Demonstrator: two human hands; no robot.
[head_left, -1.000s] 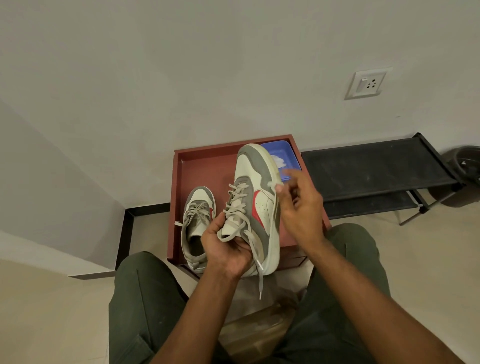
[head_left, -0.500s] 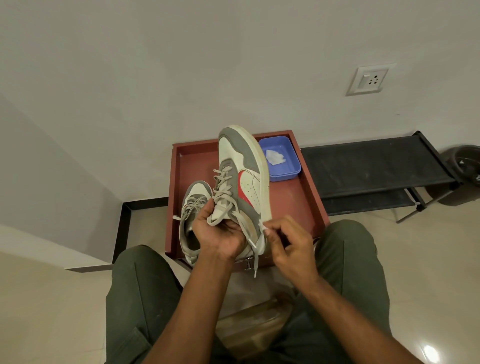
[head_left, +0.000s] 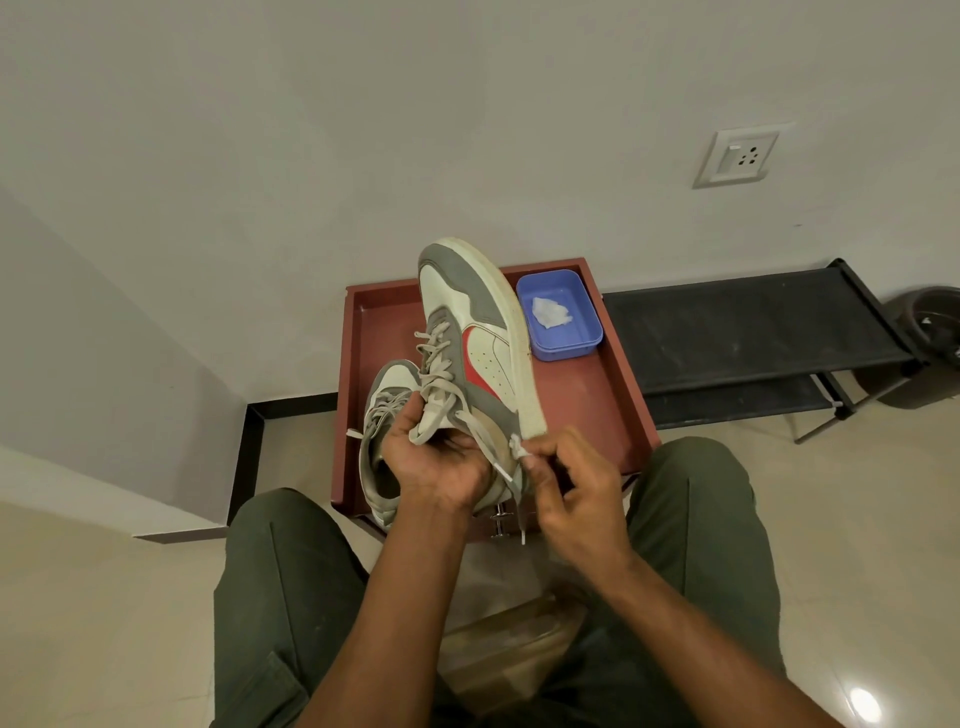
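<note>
A white and grey sneaker (head_left: 478, 332) with a red side mark is held up, toe pointing away, over a red-brown tray (head_left: 592, 410). My left hand (head_left: 436, 462) grips it at the tongue and opening. My right hand (head_left: 566, 488) pinches a small white wad (head_left: 518, 448) against the heel end of the sole. A second matching sneaker (head_left: 384, 415) lies in the tray at the left, partly hidden by my left hand. Loose laces hang below the held shoe.
A blue plastic tub (head_left: 563, 317) with a white wad inside stands at the tray's far right corner. A low black rack (head_left: 753, 332) runs along the wall to the right, with a dark round bin (head_left: 930, 343) beyond it. My knees flank the tray.
The shoe has shifted left, uncovering the blue tub. My right hand moved from the toe end of the sole down to the heel end, and holds there now.
</note>
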